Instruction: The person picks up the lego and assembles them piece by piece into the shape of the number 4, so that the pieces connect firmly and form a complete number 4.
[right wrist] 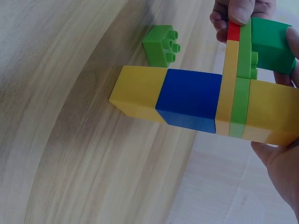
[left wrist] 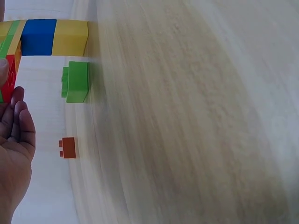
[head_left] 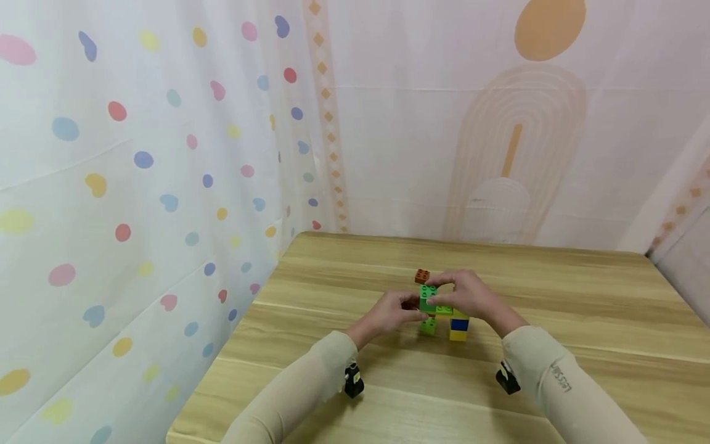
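A tower of toy building bricks has a yellow brick (right wrist: 140, 93) at its foot and a blue brick (right wrist: 189, 100) above that. Thin orange (right wrist: 226, 88) and light green (right wrist: 239, 100) layers follow, with another yellow brick (right wrist: 273, 109) on top. The layers jut out to one side. With thumb and fingers, my left hand (head_left: 391, 311) pinches a thin red brick (right wrist: 233, 31) under this overhang. My right hand (head_left: 468, 293) grips a dark green brick (right wrist: 270, 44) on the overhang's upper side; whether it is fully seated I cannot tell.
A loose light green brick (left wrist: 78, 82) stands on the wooden table (head_left: 310, 277) beneath the overhang, beside the tower. Farther back lies a small brown brick (head_left: 422, 275). Patterned curtains (head_left: 388, 154) hang behind the table and along its left side.
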A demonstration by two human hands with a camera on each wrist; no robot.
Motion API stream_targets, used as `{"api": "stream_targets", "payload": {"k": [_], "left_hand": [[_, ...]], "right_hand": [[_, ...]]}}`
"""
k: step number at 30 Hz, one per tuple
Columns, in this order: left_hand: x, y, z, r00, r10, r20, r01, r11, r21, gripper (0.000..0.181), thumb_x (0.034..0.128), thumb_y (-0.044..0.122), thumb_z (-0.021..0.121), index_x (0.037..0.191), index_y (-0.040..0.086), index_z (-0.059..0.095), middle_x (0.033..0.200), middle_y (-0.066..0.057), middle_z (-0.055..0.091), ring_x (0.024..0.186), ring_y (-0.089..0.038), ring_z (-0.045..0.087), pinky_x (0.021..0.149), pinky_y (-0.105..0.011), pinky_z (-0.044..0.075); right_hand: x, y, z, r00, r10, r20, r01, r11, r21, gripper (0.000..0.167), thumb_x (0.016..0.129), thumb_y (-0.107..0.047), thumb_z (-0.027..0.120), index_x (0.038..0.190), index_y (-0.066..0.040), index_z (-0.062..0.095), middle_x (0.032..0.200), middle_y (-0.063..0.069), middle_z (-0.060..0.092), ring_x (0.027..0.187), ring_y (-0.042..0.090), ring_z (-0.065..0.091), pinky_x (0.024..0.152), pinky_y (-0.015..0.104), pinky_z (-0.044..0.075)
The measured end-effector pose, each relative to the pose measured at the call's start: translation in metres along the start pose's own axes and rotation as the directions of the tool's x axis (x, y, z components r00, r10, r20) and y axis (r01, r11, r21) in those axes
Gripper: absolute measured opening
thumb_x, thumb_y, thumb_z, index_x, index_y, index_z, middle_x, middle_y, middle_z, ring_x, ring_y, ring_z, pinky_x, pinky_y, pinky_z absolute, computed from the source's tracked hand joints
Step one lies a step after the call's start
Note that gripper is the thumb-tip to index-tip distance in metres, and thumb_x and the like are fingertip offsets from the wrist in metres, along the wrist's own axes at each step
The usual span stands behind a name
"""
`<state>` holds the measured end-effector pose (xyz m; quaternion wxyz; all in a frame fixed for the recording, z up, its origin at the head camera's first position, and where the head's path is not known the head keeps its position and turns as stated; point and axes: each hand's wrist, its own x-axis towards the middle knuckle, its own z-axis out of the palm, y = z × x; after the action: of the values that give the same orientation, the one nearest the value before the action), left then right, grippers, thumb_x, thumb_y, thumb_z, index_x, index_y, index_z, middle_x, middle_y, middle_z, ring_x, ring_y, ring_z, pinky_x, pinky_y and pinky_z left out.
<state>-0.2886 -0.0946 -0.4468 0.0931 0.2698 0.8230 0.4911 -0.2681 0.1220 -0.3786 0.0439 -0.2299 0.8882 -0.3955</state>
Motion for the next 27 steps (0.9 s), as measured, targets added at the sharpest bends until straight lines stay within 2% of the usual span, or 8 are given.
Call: {"api": "stream_targets", "payload": {"k": [4, 13, 22, 27], "left_hand": [[-0.002, 0.0, -0.003, 1.0, -0.002, 0.002, 0.002, 1.0, 0.013, 0.025, 0.0929, 0.022, 0.072, 0.117, 0.015, 0.071, 0.091, 0.005, 0.067, 0.08, -0.01, 0.057, 0.067, -0.025, 0.048], [-0.003, -0.001, -0.007, 1.0, -0.005, 0.007, 0.005, 1.0, 0.01, 0.022, 0.0916, 0.018, 0.074, 0.113, 0.012, 0.072, 0.091, 0.005, 0.068, 0.079, -0.009, 0.058, 0.067, -0.025, 0.049], [-0.001, 0.001, -0.013, 0.997, 0.035, 0.062, -0.041, 0.994, 0.101, 0.018, 0.093, 0.022, 0.072, 0.109, 0.014, 0.071, 0.085, 0.005, 0.066, 0.073, -0.008, 0.056, 0.062, -0.025, 0.047], [0.003, 0.002, -0.015, 0.997, 0.024, 0.08, -0.034, 0.991, 0.128, 0.019, 0.0935, 0.024, 0.072, 0.111, 0.015, 0.07, 0.086, 0.005, 0.065, 0.075, -0.009, 0.057, 0.063, -0.025, 0.048]], "right_hand": [[0.001, 0.0, 0.002, 1.0, 0.001, -0.002, -0.001, 1.0, 0.013, 0.037, 0.089, -0.031, 0.076, 0.121, -0.013, 0.071, 0.125, 0.009, 0.065, 0.122, 0.035, 0.054, 0.095, 0.056, 0.046], [0.006, 0.0, 0.008, 1.0, 0.015, -0.001, -0.015, 0.999, 0.041, 0.036, 0.088, -0.03, 0.077, 0.121, -0.015, 0.071, 0.126, 0.009, 0.065, 0.124, 0.035, 0.052, 0.096, 0.054, 0.046], [0.006, -0.001, 0.008, 1.0, 0.016, 0.0, -0.016, 0.999, 0.034, 0.038, 0.089, -0.029, 0.076, 0.123, -0.014, 0.069, 0.127, 0.011, 0.064, 0.123, 0.034, 0.054, 0.095, 0.054, 0.047], [0.003, 0.003, 0.004, 1.0, -0.002, -0.01, 0.003, 0.999, 0.052, 0.049, 0.09, -0.034, 0.075, 0.131, -0.01, 0.064, 0.132, 0.013, 0.061, 0.126, 0.039, 0.05, 0.096, 0.056, 0.045]]}}
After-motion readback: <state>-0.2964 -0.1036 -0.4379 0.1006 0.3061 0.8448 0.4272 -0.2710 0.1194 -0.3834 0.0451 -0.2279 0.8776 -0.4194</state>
